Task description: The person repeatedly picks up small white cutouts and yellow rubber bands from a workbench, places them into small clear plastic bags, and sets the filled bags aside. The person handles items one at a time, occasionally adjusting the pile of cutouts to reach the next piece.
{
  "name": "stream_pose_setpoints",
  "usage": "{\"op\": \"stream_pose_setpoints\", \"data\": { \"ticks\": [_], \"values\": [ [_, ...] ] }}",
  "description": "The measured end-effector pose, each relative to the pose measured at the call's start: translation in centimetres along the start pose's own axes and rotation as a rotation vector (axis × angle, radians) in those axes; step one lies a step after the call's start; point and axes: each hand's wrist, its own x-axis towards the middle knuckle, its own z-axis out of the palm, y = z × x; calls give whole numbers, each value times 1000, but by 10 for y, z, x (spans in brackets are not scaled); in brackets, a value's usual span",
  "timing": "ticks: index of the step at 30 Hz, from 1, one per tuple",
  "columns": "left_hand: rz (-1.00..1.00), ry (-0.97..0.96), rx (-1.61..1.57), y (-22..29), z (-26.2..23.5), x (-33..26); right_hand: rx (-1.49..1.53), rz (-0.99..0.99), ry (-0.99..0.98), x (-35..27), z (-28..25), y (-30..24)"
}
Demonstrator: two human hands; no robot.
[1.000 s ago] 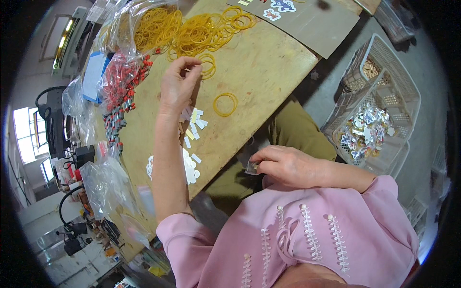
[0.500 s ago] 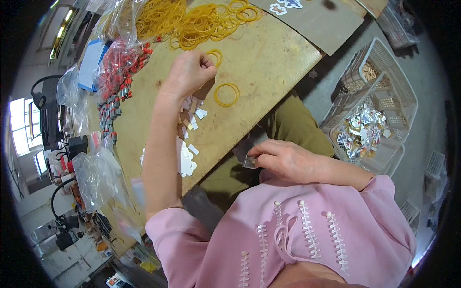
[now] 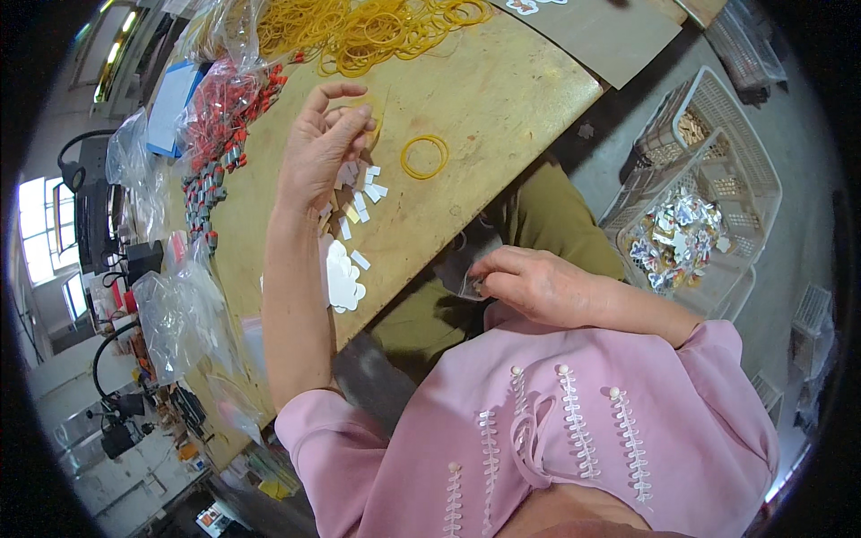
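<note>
My left hand [image 3: 327, 148] is over the table, index finger stretched out, with the thumb and other fingers closed at a yellow rubber band [image 3: 376, 124] that is mostly hidden behind them. Below that wrist lie small white paper slips [image 3: 369, 193] and a stack of white scalloped cards [image 3: 343, 280]. Another rubber-band loop [image 3: 423, 157] rests on the table to the right. Over my lap, my right hand [image 3: 543, 285] is closed on a small clear plastic bag [image 3: 468, 285]; its fingertips are partly hidden, and I cannot make out the bag's contents.
A large heap of yellow rubber bands [image 3: 359, 31] covers the table's far side. Red and grey small parts [image 3: 211, 193] line its left, beside clear plastic bags [image 3: 179, 314]. White plastic crates [image 3: 762, 179] stand on the floor at right, one holding shiny printed pieces [image 3: 677, 238].
My left hand has drawn back leftward from the far part of the table, the rubber band moving with it, and its index finger has straightened. My right hand keeps the bag over my lap.
</note>
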Motion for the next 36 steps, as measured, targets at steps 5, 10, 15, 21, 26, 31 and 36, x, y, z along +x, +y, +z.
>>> {"op": "stream_pose_setpoints", "data": {
  "ticks": [5,10,15,21,26,31,36],
  "values": [
    [132,-5,505,-12,15,-3,-24,-11,-7,1,4,0],
    [105,-11,721,-28,25,-5,-19,-10,-32,4,2,-6],
    [-8,-94,446,-27,15,2,-37,-4,-18,1,3,-4],
    [119,-21,326,-8,-4,-4,-67,-11,2,1,4,-6],
    [116,58,398,14,-15,-18,-60,-10,-11,2,6,-9],
    [58,11,524,23,-34,-30,-72,-8,-11,1,8,-12],
    [170,28,835,20,-49,-45,-94,-32,-3,2,10,-13]
  ]
}}
